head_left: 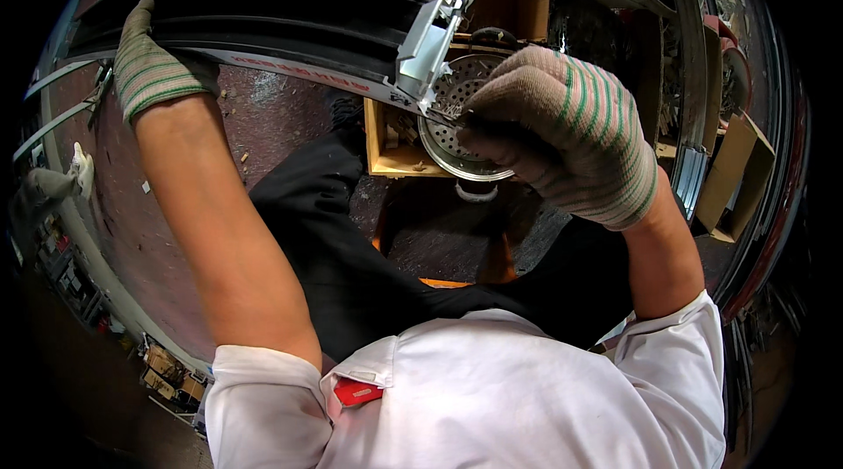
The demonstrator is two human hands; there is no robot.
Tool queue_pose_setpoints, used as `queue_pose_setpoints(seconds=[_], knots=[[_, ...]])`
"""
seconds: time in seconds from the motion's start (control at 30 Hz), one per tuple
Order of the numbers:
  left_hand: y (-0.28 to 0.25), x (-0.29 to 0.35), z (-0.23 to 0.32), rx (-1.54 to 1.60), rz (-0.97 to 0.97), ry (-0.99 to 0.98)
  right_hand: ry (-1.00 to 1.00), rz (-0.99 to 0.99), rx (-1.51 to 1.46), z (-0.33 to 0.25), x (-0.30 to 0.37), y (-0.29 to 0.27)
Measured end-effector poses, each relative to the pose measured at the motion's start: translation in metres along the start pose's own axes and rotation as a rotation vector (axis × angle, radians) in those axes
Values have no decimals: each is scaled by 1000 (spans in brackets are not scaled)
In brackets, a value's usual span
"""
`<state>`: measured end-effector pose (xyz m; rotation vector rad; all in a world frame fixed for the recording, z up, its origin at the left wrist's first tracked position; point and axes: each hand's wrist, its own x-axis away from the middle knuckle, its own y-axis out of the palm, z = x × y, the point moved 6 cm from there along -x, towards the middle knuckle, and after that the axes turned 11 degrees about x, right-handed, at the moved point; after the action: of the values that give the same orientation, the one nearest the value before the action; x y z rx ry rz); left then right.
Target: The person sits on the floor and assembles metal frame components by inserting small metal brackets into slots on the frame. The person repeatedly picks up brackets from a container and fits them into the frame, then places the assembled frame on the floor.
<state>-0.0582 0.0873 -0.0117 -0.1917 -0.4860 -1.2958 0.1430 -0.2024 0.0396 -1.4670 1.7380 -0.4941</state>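
Observation:
A long black frame bar [290, 52] with a white lettered strip along its near edge stretches across the upper left. My left hand [162, 69], in a striped knit glove, grips it near its left end, thumb on top and fingers hidden underneath. At the bar's right end sits a silver metal bracket [426, 47] with small upright tabs. Beside that bracket my right hand [571, 135], gloved alike, is closed with its fingers bent toward the bar's end. Something thin and dark shows at its fingertips, too small to name.
Below the bracket, a round perforated metal pan [461, 157] rests over a wooden box [408, 162] holding small pieces. A cardboard box [742, 175] and long metal profiles [694, 179] stand at the right. Small scraps lie on the reddish floor [263, 135].

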Motion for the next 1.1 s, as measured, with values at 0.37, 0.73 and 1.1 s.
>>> queue_pose_setpoints(seconds=[0.37, 0.73, 1.1], knots=[[1, 16, -8, 59, -10, 70, -37, 48, 5, -3, 5, 11], [-2, 12, -6, 119, 14, 22, 120, 23, -150, -1, 11, 29], [-8, 4, -7, 114, -39, 137, 197, 6, -260, -1, 7, 37]])
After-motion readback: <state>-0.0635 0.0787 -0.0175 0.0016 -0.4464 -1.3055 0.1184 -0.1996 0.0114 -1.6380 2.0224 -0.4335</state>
